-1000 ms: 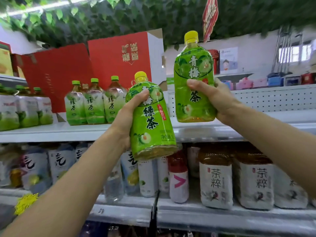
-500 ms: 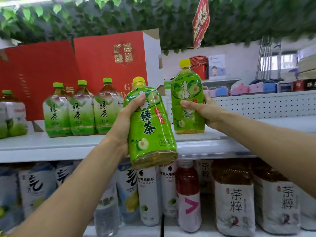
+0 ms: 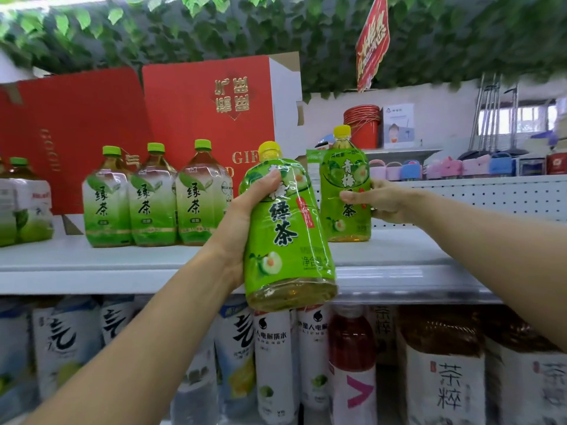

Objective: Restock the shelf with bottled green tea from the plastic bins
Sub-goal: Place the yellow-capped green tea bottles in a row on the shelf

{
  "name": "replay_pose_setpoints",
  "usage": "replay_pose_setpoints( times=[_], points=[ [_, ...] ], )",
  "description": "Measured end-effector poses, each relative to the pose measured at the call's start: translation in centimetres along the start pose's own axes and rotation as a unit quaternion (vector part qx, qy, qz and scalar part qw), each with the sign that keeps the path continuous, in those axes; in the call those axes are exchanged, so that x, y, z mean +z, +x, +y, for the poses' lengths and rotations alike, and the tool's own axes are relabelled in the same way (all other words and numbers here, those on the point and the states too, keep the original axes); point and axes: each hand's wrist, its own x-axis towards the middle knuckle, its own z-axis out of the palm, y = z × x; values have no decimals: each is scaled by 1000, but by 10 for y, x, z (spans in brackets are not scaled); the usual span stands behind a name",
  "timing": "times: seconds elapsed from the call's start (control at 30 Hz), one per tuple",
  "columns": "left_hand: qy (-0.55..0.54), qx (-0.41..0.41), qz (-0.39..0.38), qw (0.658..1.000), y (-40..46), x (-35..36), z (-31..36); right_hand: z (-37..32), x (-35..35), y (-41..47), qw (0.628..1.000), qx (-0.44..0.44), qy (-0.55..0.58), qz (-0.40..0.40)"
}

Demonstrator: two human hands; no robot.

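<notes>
Upper shelf (image 3: 92, 265), green tea stock.
Three green-capped bottles (image 3: 153, 197) standing; left hand (image 3: 242, 222), fingers wrapped round the raised yellow-capped bottle (image 3: 285, 228); right hand (image 3: 380, 200), fingers curled on the second bottle (image 3: 345, 191) standing on the shelf.

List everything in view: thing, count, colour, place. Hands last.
yellow-capped tea bottles: two, bright green labels; one standing on the upper shelf, one held in front of it
green-capped tea bottles: three, pale green labels, upper shelf, left
gift boxes: two, red, behind those bottles
upper shelf: one, white
lower-shelf bottles: several, mostly white labels
leaves: green, overhead
left hand: grips the nearer bottle
right hand: grips the shelf bottle
</notes>
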Motion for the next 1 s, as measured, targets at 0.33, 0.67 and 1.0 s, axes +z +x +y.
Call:
replay_pose_setpoints(
  times=[0.33,0.67,1.0],
  points=[
    [37,2,34,999,-10,7,4,-13,30,-47,952,-159,-112,239],
    [102,274,68,954,6,61,26,-33,54,-159,967,-251,-37,-37],
    [286,156,-31,945,41,86,11,5,15,-114,962,-251,29,100]
  ],
)
